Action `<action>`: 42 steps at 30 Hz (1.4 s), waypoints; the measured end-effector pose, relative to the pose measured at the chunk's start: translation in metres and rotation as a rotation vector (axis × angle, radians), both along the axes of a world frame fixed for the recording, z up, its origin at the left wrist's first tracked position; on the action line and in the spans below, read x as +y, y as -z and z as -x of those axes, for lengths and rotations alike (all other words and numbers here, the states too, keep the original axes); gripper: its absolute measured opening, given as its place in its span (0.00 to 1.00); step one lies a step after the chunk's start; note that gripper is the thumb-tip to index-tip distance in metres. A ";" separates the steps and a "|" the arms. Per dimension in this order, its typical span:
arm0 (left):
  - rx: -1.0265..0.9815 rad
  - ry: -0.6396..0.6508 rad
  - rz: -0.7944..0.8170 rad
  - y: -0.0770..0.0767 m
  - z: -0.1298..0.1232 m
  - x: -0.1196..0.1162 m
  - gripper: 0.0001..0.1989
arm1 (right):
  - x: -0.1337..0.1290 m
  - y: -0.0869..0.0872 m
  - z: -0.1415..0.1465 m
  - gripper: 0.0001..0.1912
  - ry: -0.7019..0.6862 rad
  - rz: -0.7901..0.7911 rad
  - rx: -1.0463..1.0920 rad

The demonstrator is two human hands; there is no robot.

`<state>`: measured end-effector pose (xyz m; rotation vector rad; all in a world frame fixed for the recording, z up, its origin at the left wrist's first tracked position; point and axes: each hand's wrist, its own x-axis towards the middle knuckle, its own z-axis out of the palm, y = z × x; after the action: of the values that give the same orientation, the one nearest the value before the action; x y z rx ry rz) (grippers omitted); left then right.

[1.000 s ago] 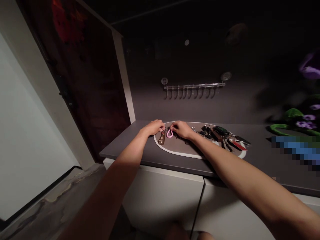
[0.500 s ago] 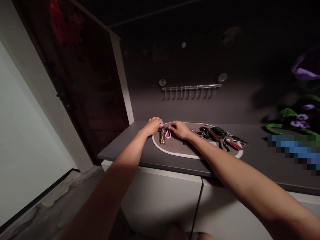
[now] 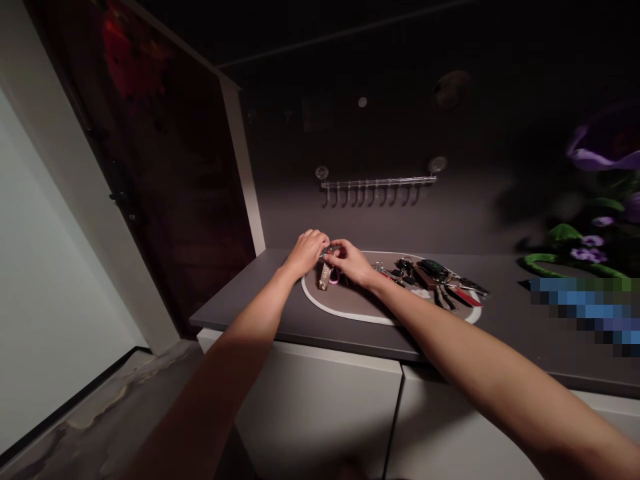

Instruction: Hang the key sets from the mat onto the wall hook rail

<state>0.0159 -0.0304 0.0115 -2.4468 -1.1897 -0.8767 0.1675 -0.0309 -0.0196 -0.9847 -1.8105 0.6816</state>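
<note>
A brown keychain tag [image 3: 325, 275] with pale lettering hangs or lies tilted below my fingers at the left end of an oval mat [image 3: 345, 314]. My left hand [image 3: 307, 255] is closed at the top of this keychain, its fingertips partly hidden. My right hand [image 3: 351, 262] meets it there, thumb and fingers pinched at the keychain's upper end, where a bit of metal shows. Just under the right fingers is a pink loop [image 3: 335, 277], partly covered by the hand; whether it is attached to the keychain I cannot tell.
Several keys and a dark key fob [image 3: 433, 269] lie on the mat's right part, beside a red strip [image 3: 467, 295]. A clear hook rail [image 3: 380, 182] is fixed to the wall behind. Purple flowers [image 3: 593, 247] stand at the right. A dark door [image 3: 175, 200] is at the left.
My right hand has moved left from beside the pink loop to the keychain's top, meeting my left hand. The tag has tilted, and the view has shifted slightly.
</note>
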 end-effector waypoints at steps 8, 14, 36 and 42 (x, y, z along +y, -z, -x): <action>0.001 -0.023 -0.033 -0.002 0.001 -0.002 0.10 | -0.002 -0.009 -0.002 0.19 0.076 0.054 0.081; -0.041 -0.017 -0.031 -0.002 0.002 -0.001 0.10 | 0.001 -0.018 -0.012 0.10 0.098 0.017 0.012; -0.776 0.136 0.287 0.000 -0.012 0.004 0.07 | -0.010 -0.025 -0.004 0.15 -0.043 0.037 0.290; -0.810 0.180 0.251 0.002 -0.013 0.005 0.08 | -0.008 -0.025 -0.001 0.19 -0.028 0.061 0.341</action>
<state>0.0286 -0.0256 0.0095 -2.4716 -1.3795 -2.0056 0.1684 -0.0393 0.0052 -0.8267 -1.5142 0.8705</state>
